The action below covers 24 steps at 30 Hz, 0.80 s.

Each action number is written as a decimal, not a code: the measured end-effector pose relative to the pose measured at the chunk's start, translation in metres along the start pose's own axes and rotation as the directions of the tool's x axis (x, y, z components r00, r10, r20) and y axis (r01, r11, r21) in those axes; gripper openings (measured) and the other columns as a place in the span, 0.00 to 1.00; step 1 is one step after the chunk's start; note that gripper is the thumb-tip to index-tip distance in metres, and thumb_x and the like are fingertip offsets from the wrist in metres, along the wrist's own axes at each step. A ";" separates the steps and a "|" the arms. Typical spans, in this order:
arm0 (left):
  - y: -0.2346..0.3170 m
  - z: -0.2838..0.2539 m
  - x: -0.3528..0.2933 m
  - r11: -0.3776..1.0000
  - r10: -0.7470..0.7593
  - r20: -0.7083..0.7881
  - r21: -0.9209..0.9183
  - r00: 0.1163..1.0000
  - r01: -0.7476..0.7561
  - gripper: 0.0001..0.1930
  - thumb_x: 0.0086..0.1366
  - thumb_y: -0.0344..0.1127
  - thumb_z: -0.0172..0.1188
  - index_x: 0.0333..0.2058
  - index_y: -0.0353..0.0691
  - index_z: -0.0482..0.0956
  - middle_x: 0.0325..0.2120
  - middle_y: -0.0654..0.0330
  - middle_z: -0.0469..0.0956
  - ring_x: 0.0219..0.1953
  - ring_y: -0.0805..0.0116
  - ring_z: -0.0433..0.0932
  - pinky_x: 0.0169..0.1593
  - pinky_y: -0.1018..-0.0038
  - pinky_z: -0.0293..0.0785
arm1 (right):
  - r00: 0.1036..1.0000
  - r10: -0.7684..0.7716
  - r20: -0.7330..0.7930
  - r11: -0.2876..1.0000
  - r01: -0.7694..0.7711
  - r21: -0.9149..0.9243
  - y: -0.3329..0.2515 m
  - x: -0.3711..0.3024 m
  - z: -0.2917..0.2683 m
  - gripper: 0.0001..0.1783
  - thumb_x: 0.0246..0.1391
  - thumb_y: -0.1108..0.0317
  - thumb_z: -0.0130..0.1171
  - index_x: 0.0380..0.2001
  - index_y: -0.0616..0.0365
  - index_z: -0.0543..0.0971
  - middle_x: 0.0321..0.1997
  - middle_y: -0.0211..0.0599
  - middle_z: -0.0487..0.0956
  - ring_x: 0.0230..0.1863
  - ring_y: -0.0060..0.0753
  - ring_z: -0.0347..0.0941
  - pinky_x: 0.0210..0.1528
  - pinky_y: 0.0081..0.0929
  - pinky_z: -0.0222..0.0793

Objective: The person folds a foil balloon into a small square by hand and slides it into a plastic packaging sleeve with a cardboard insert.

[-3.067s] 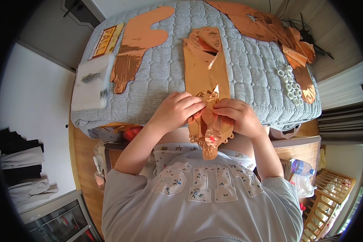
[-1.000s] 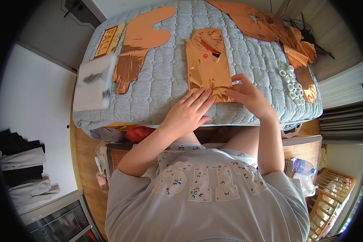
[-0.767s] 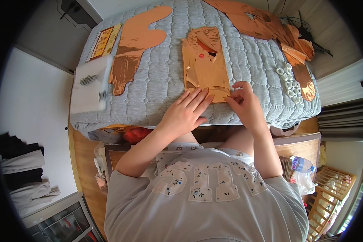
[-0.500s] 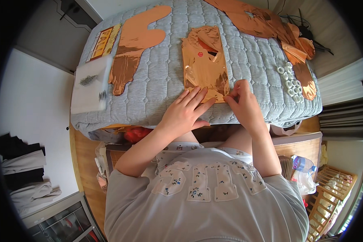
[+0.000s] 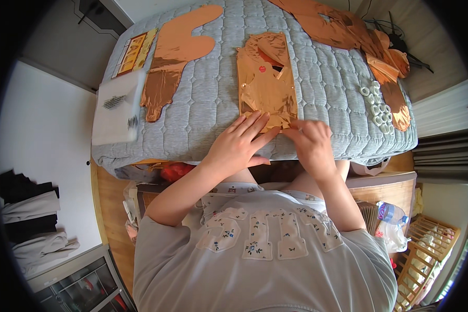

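Note:
A folded rose-gold foil balloon [image 5: 268, 93] with a small red lip mark lies flat on the grey quilted mattress [image 5: 208, 112] in front of me. My left hand [image 5: 239, 143] rests on its near edge, fingers stretched out and pressing the foil down. At the near right corner, my right hand [image 5: 314, 145] has its fingers bent and pinched together on the foil edge. Those fingers partly cover the corner, so the exact hold is hard to see.
Another flat foil balloon [image 5: 174, 54] lies left, beside a yellow printed package [image 5: 135, 52] and a stack of clear plastic sheets [image 5: 117, 112]. More crumpled foil [image 5: 343, 34] spreads at the back right, near several white rings [image 5: 374, 96]. A plastic bottle [image 5: 392, 213] stands lower right.
My right hand has moved slightly left along the near edge of the balloon and turned its fingers inward. The left hand stays spread on the foil.

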<state>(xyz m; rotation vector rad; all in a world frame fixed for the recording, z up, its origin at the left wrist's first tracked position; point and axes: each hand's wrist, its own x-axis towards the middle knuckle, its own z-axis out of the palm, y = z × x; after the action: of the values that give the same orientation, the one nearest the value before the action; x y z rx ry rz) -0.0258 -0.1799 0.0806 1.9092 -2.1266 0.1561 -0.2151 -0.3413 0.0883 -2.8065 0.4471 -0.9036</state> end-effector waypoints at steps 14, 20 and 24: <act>-0.011 0.004 -0.006 0.999 0.027 -0.050 -0.031 0.998 -0.029 0.36 0.60 0.60 0.67 0.57 0.38 0.72 0.71 0.47 0.62 0.73 0.50 0.62 0.71 0.54 0.64 | 0.975 -0.096 0.202 0.991 0.112 -0.069 -0.008 -0.032 -0.007 0.31 0.57 0.60 0.65 0.66 0.44 0.75 0.65 0.28 0.75 0.66 0.29 0.70 0.65 0.41 0.58; 0.001 0.002 -0.019 0.994 -0.018 -0.188 0.105 0.982 0.039 0.29 0.65 0.59 0.61 0.56 0.46 0.79 0.62 0.59 0.73 0.64 0.59 0.72 0.69 0.54 0.62 | 0.974 -0.088 0.211 0.976 0.126 -0.178 -0.019 -0.027 0.003 0.34 0.56 0.48 0.65 0.67 0.35 0.74 0.59 0.29 0.72 0.60 0.34 0.67 0.61 0.43 0.58; 0.015 0.001 -0.020 0.972 -0.086 -0.214 0.195 0.973 0.128 0.31 0.66 0.65 0.56 0.58 0.51 0.80 0.49 0.67 0.76 0.51 0.68 0.75 0.60 0.60 0.64 | 0.978 -0.055 0.202 0.983 0.089 -0.163 -0.024 -0.027 0.008 0.34 0.56 0.46 0.65 0.66 0.34 0.74 0.56 0.29 0.72 0.58 0.35 0.66 0.61 0.43 0.57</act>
<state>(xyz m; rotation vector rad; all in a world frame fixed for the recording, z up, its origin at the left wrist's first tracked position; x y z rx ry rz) -0.0384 -0.1589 0.0755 2.0186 -1.9316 0.5479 -0.2253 -0.3090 0.0733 -3.0484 0.4147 -0.6164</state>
